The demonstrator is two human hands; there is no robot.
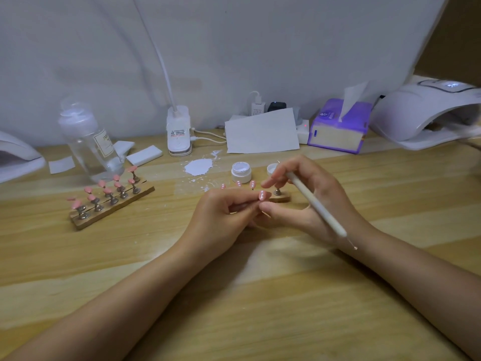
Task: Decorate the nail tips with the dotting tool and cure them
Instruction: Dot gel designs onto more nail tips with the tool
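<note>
Hands meet at the middle of the wooden surface (260, 295), and we see both busy. Our left hand (223, 217) pinches a pink nail tip (262, 195) between its curled fingers and thumb; the tip carries white dots and sits just in front of a small wooden stand (282, 198). Our right hand (309, 199) grips the white dotting tool (316, 204), fingers curled round its shaft, with the near metal end (354, 247) pointing back over the wrist. Whether the far end touches the tip we cannot tell.

Just behind the hands, more dotted tips (252, 184) stand on that stand, and one bare metal holder (278, 191) rises at its right end. Behind these sit an open white jar (241, 172) and its lid (272, 169), partly hidden by the right fingers. White smears (199, 166) mark the surface nearby.

To the left, a longer wooden rack (112, 204) bears plain pink tips (102, 183), with a clear bottle (88, 142) beside it. A curing lamp (426, 113) stands at the far right, next to a purple tissue pack (338, 128).
</note>
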